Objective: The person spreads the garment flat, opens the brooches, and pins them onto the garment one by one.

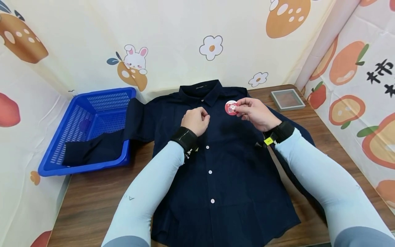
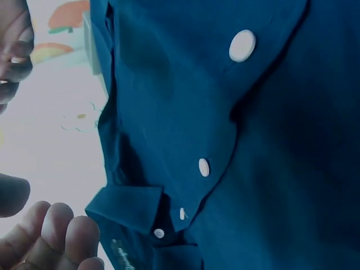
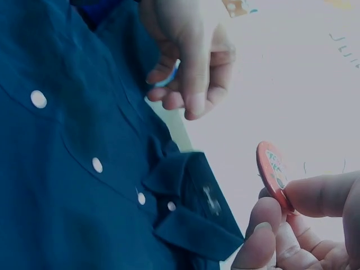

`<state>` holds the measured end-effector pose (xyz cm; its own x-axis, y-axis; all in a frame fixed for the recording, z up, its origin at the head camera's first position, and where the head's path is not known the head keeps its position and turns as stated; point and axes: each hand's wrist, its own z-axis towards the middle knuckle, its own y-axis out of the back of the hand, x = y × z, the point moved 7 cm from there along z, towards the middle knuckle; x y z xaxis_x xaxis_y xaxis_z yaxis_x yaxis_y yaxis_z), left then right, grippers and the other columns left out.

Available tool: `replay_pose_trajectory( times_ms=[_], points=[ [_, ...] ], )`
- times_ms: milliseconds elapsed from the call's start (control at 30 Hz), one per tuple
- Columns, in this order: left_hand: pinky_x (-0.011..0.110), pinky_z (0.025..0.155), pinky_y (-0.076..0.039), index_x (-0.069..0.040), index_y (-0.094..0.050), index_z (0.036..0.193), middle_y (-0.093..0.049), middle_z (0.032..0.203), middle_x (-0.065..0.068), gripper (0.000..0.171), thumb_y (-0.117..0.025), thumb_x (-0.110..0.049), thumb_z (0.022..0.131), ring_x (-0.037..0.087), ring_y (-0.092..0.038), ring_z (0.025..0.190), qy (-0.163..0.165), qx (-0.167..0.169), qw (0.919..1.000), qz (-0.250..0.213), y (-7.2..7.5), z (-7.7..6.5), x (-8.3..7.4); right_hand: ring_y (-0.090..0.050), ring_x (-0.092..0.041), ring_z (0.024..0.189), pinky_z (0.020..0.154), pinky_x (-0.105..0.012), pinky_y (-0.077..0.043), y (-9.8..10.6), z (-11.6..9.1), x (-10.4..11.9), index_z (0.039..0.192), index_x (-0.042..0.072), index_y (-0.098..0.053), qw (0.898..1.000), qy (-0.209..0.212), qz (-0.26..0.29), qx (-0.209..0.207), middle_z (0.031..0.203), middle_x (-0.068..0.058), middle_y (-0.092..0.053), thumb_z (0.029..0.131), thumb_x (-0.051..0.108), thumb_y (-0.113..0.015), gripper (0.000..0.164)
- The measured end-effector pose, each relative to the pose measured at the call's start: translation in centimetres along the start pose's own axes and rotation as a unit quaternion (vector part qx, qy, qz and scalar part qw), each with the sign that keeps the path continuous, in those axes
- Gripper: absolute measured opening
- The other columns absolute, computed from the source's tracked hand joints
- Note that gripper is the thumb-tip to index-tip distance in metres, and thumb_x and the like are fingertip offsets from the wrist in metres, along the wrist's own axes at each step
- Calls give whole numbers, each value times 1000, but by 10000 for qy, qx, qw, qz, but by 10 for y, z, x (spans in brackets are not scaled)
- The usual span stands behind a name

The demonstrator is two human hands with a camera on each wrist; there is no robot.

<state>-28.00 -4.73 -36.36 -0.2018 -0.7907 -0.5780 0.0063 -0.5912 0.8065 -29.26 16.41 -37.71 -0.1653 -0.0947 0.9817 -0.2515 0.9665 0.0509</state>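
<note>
A dark navy button-up shirt (image 1: 185, 178) lies spread on the table, its collar toward the wall and white buttons down the front. Over the chest, my right hand (image 1: 254, 111) pinches a round red-and-white badge (image 1: 230, 107) between thumb and fingers. The right wrist view shows this badge (image 3: 271, 169) tilted nearly edge-on. To its left, my left hand (image 1: 195, 120) hovers above the shirt's button line with fingers loosely curled. In the left wrist view, a gap shows between its thumb and fingertips (image 2: 81, 239), with nothing seen there.
On the left stands a blue plastic basket (image 1: 52, 154), with one shirt sleeve (image 1: 95, 149) draped into it. A small grey-framed box (image 1: 287, 99) sits at the back right of the wooden table (image 1: 92, 202). Printed curtains (image 1: 179, 41) enclose the back and sides.
</note>
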Motion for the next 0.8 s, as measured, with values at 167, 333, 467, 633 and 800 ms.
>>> replay_pose_trajectory(
  times_ms=[167,333,467,633,800],
  points=[
    [34,71,-49,-13,-69,88,-66,77,-1,13,-63,-24,93,17,-61,75,258,107,9994,184,-6,18,1,-58,-15,76,61,-21,-46,10,22,5,107,1,-52,9993,-146,-237,-257,90,-4,-58,96,11,-59,16],
    [36,76,-49,-14,-69,84,-67,85,0,17,-62,-27,94,20,-61,81,613,256,9970,401,-20,34,4,-58,-14,73,60,-21,-45,20,46,0,105,4,-53,9973,-370,-410,-481,89,-2,-58,95,10,-59,13],
    [36,77,-50,-15,-68,80,-68,84,0,21,-61,-29,94,20,-63,84,796,370,9941,643,-35,46,6,-57,-11,67,58,-21,-44,26,64,-13,103,4,-53,9963,-569,-315,-567,83,0,-58,95,9,-59,11],
    [38,77,-51,-15,-68,74,-69,82,1,23,-63,-29,93,21,-65,85,937,479,9913,792,-51,57,4,-56,-9,62,56,-20,-42,32,80,-25,104,4,-52,9951,-721,-187,-649,78,2,-58,96,8,-57,11],
    [39,76,-52,-12,-70,86,-70,95,5,23,-62,-33,92,22,-65,89,1057,685,9871,992,-65,66,0,-54,-9,62,55,-21,-42,35,89,-34,106,5,-53,9927,-863,-186,-823,79,2,-58,95,11,-59,13]
  ],
)
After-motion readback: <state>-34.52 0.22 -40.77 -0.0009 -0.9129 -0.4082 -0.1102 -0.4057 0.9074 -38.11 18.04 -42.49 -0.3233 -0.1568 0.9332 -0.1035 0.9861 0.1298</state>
